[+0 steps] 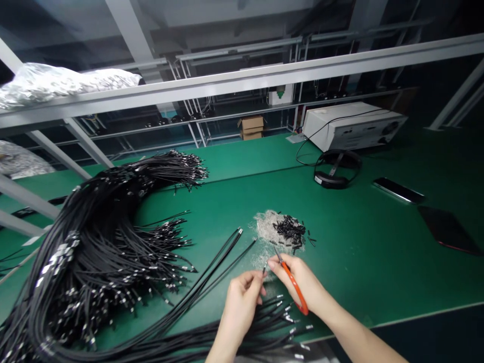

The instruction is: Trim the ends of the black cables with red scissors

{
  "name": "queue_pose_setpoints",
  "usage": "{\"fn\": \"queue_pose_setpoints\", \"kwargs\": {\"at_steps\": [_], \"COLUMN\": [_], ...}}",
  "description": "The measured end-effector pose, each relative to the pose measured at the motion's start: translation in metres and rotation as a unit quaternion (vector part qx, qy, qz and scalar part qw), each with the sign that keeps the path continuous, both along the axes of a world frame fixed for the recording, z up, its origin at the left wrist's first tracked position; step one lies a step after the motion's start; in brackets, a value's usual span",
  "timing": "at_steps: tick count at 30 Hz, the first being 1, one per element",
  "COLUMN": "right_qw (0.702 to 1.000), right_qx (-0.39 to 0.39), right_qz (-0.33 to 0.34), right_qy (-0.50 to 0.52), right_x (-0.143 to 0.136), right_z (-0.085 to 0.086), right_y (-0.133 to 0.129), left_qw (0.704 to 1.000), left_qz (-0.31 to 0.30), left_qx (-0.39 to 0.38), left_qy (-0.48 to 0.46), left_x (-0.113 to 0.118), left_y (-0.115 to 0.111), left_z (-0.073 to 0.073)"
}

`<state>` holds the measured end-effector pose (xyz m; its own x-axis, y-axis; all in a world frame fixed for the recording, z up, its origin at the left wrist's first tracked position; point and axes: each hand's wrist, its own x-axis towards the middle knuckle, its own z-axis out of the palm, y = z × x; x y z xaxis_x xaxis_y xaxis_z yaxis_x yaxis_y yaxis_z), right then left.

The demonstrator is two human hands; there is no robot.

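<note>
My left hand (pixel 244 300) is closed, thumb and forefinger pinching a thin black cable (pixel 263 270) near its end, which points up. Beside it, my right hand (pixel 297 275) is wrapped round orange-handled snips (pixel 293 285), with their narrow metal tip pointing up and left. The right thumb and forefinger are close to the cable end; whether they touch it I cannot tell. Just beyond both hands lies a heap of short black tube pieces (pixel 290 229) on pale, clear scraps (pixel 266 227). Under and around my left hand run black cables (pixel 189 335) with pale tips.
A large bundle of black cables (pixel 102 217) curves over the green table (pixel 234 201) at left. A headset-like black band (pixel 337 170), a phone (pixel 399 190) and a dark flat object (pixel 448 231) lie right. Behind are a white instrument (pixel 353 123) and a metal rail (pixel 242 79).
</note>
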<state>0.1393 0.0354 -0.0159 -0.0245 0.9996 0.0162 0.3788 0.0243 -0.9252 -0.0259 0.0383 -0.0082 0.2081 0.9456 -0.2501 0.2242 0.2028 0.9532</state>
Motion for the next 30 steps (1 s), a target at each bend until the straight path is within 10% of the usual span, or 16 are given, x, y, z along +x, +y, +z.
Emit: {"fn": "queue_pose_setpoints", "kwargs": {"at_steps": [11, 20, 25, 30], "right_qw": [0.954, 0.994, 0.917, 0.88], "right_qx": [-0.082, 0.067, 0.219, 0.266], "right_qz": [-0.023, -0.078, 0.032, 0.1], "right_qy": [0.286, -0.026, -0.332, -0.381], "right_x": [-0.02, -0.03, -0.018, 0.003], "right_z": [0.001, -0.004, 0.0, 0.005], "right_y": [-0.008, -0.018, -0.012, -0.006], "left_qw": [0.998, 0.929, 0.917, 0.927], "left_qz": [0.057, 0.09, 0.086, 0.079], "left_qx": [0.002, 0.271, 0.273, 0.223], "left_qy": [-0.034, 0.237, 0.276, 0.29], "left_x": [0.004, 0.011, 0.015, 0.013], "left_y": [-0.007, -0.025, -0.027, -0.021], "left_z": [0.003, 0.0, 0.0, 0.005]}}
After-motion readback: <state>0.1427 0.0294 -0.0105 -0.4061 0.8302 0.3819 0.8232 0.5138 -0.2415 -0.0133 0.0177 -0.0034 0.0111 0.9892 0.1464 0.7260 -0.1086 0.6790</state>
